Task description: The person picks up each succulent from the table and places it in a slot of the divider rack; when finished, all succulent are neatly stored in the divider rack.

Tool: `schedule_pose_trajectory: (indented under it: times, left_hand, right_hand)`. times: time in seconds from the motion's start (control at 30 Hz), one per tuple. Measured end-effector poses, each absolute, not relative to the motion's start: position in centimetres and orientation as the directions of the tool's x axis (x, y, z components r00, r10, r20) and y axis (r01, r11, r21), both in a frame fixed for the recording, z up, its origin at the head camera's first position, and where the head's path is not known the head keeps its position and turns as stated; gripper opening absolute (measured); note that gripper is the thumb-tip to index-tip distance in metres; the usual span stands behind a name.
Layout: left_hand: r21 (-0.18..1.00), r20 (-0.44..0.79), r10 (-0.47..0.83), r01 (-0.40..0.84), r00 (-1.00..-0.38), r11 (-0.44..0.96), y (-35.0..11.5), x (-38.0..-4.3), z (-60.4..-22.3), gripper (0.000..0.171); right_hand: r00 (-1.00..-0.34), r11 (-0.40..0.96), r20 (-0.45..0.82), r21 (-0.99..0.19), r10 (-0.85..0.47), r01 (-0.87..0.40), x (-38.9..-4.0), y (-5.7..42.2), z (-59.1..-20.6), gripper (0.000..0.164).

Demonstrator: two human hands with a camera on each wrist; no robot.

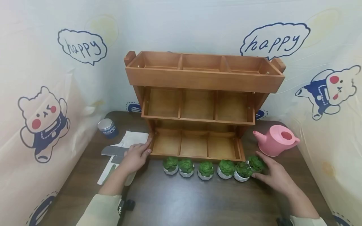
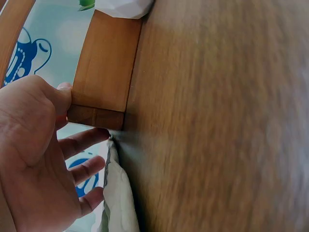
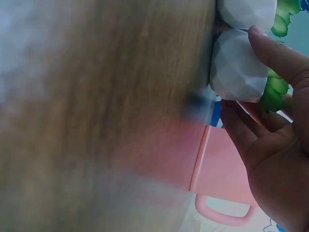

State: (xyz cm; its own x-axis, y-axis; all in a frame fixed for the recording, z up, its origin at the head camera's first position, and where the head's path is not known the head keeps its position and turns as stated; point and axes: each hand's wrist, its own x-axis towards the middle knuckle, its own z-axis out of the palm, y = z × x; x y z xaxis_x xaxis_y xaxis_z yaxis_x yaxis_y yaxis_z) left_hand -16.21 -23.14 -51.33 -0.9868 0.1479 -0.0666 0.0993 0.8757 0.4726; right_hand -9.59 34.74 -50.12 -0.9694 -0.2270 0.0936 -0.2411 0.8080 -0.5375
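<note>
A three-tier wooden planter shelf (image 1: pixel 205 78) stands at the back of the table, each tier divided into three compartments. My left hand (image 1: pixel 136 158) touches its lower left corner; the thumb and index finger (image 2: pixel 87 142) meet the front board's end, the other fingers spread loosely. A row of small green artificial succulents in white faceted pots (image 1: pixel 205 170) lines the shelf's front. At the right end, my right hand (image 1: pixel 275 175) holds the last potted succulent (image 3: pixel 239 67), thumb and fingers on opposite sides of its pot. That pot touches its neighbour (image 3: pixel 248 12).
A pink watering can (image 1: pixel 274 141) stands behind my right hand. On the left are a blue-and-white tin (image 1: pixel 108 128) and white cloth (image 1: pixel 135 138) with a flat grey item (image 1: pixel 113 151). Printed fabric walls (image 1: pixel 183 25) enclose the table.
</note>
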Motion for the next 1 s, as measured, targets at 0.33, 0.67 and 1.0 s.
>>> schedule_pose_trajectory:
  times: [0.33, 0.67, 1.0]
  left_hand:
    - [0.507, -0.078, 0.119, 0.064, -0.99, 0.86, -23.1, -16.3, -51.3, 0.055]
    - [0.545, -0.104, 0.108, 0.034, -0.989, 0.837, -23.4, -16.3, -51.2, 0.055]
    - [0.556, -0.12, 0.108, 0.023, -0.987, 0.831, -23.5, -16.6, -51.5, 0.055]
  right_hand:
    - [-0.979, 0.809, 0.041, -0.556, -0.198, -0.187, -10.3, 35.1, -50.4, 0.082]
    - [-0.986, 0.793, 0.056, -0.589, -0.155, -0.158, -10.1, 34.9, -49.0, 0.081]
    - [-0.975, 0.786, 0.151, -0.578, -0.162, -0.22, -10.9, 34.7, -47.5, 0.077]
